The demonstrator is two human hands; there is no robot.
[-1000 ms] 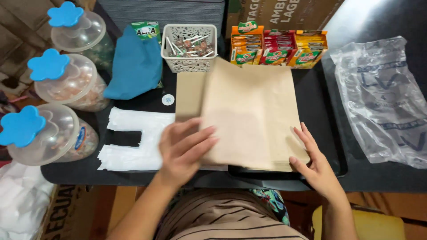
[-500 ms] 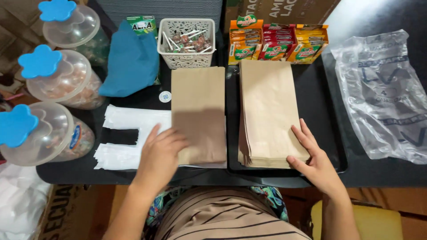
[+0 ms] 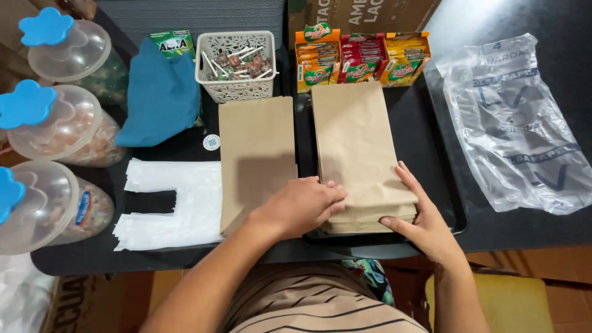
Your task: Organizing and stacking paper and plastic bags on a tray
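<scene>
— One brown paper bag (image 3: 256, 154) lay flat by itself on the black bench (image 3: 185, 145), just right of the white plastic bags (image 3: 179, 203). Was that all that had been dealt out?

— As far as the view showed, yes. The rest sat in the stack of paper bags (image 3: 364, 154) on the dark tray (image 3: 441, 185), so I judged most of the pile was left to work through.

— And the hands?

— The left hand (image 3: 302, 206) lay palm-down across the gap, fingers (image 3: 330, 200) flat on the stack's near left corner, clenched on nothing. The right hand (image 3: 422, 222) cupped the stack's near right corner, thumb under the edge, fingers on top.

— What differed from half a second before?

— The left hand had been resting on the single bag; it had slid right onto the stack. The right hand had hardly moved. The single bag had stayed put.
</scene>
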